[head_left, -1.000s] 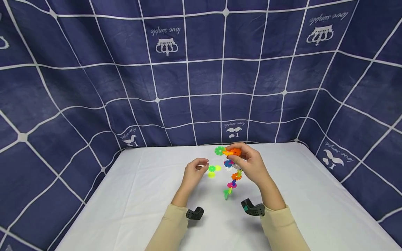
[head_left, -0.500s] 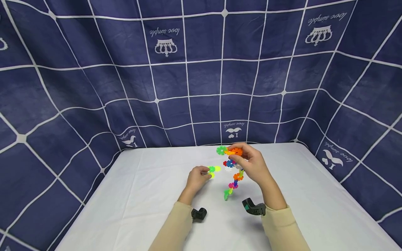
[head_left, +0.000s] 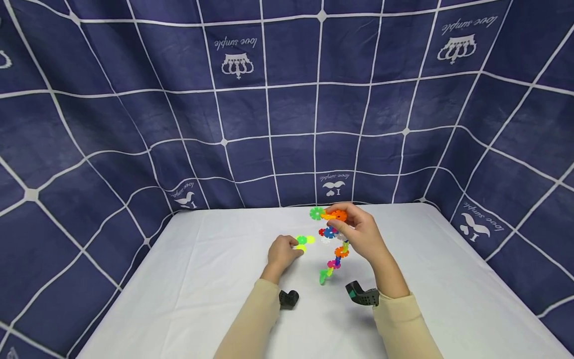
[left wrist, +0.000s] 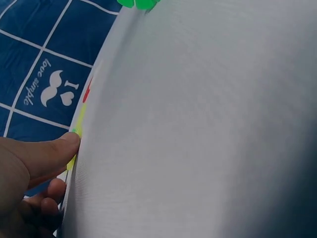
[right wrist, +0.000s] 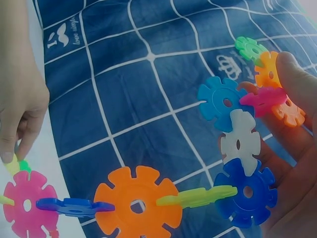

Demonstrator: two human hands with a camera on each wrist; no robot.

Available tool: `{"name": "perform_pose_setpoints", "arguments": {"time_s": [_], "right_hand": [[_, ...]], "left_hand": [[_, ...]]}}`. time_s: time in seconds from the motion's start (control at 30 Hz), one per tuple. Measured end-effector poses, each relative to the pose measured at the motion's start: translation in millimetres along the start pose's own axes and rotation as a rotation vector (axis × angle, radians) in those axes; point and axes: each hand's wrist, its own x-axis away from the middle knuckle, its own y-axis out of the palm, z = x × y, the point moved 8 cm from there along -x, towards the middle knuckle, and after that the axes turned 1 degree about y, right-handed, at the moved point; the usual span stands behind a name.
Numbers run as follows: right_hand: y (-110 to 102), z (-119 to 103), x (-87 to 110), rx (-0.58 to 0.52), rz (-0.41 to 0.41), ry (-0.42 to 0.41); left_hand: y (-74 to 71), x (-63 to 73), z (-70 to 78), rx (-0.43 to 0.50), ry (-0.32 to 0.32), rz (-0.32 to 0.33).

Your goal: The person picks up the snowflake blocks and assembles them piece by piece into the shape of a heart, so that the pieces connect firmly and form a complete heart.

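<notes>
My right hand (head_left: pixel 360 232) holds up a long chain of interlocking snowflake discs, pinching it near an orange disc (right wrist: pixel 269 69). The chain runs through a blue disc (right wrist: pixel 267 201) and a large orange disc (right wrist: pixel 111 198) to a pink disc (right wrist: pixel 44 218). Its low end is a green disc (head_left: pixel 323 277), close above the table or touching it; I cannot tell which. My left hand (head_left: pixel 282 253) is down at the tabletop, thumb and fingers pinching a yellow snowflake disc (head_left: pixel 301 248). A green disc (head_left: pixel 302 240) and another yellow disc (head_left: pixel 311 240) lie against it.
White cloth covers the table (head_left: pixel 202 279). Between the hands lie a white disc (head_left: pixel 325 240) and a small red disc (head_left: pixel 321 232), partly behind the chain. A navy checked curtain (head_left: pixel 291 114) encloses the back and sides.
My left hand has come down and to the right from beside the loose discs, and its thumb and fingers have closed on the yellow one. The right hand has barely moved.
</notes>
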Motion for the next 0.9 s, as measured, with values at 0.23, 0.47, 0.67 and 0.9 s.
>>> {"name": "perform_pose_setpoints", "arguments": {"time_s": [0.23,0.47,0.67,0.9], "right_hand": [[0,1,0.7,-0.007,-0.010,0.015],[2,3,-0.3,-0.003,-0.011,0.028],[5,6,-1.0,0.007,-0.027,0.035],[8,4,-0.1,0.012,-0.043,0.015]], "left_hand": [[-2.3,0.5,0.0,-0.006,-0.006,0.018],[-7.0,2.9,-7.0,0.155,0.008,0.061],[-10.3,5.1,-13.2,0.273,0.026,0.053],[-13.6,2.0,-25.1,0.433,-0.019,0.086]]}}
